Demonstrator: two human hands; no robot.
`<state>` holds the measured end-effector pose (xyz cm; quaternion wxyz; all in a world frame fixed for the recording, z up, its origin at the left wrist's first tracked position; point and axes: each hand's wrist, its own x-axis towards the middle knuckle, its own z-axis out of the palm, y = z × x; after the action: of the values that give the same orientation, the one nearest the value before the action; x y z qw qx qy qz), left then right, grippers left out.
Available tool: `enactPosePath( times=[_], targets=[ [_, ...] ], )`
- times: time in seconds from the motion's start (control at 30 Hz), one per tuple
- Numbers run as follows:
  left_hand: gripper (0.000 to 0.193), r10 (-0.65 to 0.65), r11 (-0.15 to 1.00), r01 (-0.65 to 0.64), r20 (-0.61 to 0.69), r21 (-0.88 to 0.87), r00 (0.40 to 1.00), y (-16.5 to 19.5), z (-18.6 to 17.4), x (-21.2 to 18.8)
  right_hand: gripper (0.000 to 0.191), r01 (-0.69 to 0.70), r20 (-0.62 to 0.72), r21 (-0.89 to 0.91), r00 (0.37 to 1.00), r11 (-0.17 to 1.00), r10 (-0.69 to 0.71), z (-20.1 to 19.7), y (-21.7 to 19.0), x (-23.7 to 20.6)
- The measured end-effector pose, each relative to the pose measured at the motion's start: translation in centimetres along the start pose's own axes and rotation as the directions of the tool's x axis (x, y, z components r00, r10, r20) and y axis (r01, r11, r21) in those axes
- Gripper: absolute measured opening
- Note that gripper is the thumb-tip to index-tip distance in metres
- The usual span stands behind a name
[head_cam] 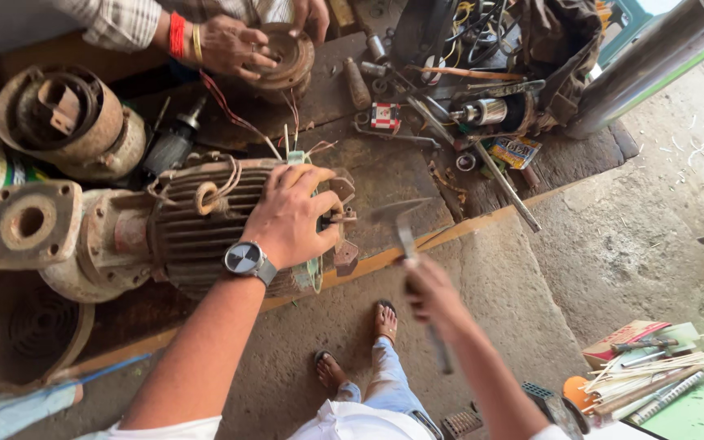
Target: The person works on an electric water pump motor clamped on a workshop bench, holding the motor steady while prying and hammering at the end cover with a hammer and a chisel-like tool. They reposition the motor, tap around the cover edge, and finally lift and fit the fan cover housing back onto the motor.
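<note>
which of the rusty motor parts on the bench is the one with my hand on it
The ribbed motor body with the flanged pump end, lying on its side under your left hand. The round rusty housing behind it is untouched.
</note>
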<state>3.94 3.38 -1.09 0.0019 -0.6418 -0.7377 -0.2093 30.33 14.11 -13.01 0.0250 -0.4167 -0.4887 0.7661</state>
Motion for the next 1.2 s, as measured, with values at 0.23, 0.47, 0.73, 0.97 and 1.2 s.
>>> enactPosePath(
  times=[0.23,0.47,0.73,0.97,1.2],
  targets=[
    [0.022,-0.011,1.000,0.011,0.000,-0.017,1.000,0.0,0.1,-0.1,0.036,0.300,-0.419,0.583,0.907,0.755,-0.037,1.9,-0.4,0.7],
    [0.023,0.005,1.000,-0.005,0.008,0.005,1.000,-0.1,-0.1,0.0,0.024,-0.013,0.005,0.082,1.000,0.997,0.013,0.4,0.0,0.3],
    [0.021,0.018,1.000,-0.018,-0.033,-0.003,0.999,-0.1,0.2,-0.3,0.028,0.391,-0.456,0.701,0.889,0.597,-0.047,-0.7,2.6,3.1],
    [0.023,0.045,0.999,-0.045,-0.027,0.009,0.999,-0.2,-0.1,0.0,0.027,-0.044,-0.111,0.004,0.993,0.999,0.044,0.4,2.0,1.8],
    [0.019,0.020,1.000,-0.020,-0.024,0.008,0.999,-0.2,0.0,-0.2,0.024,0.432,-0.411,0.529,0.884,0.730,-0.225,-1.8,-1.0,1.0]
  ],
)
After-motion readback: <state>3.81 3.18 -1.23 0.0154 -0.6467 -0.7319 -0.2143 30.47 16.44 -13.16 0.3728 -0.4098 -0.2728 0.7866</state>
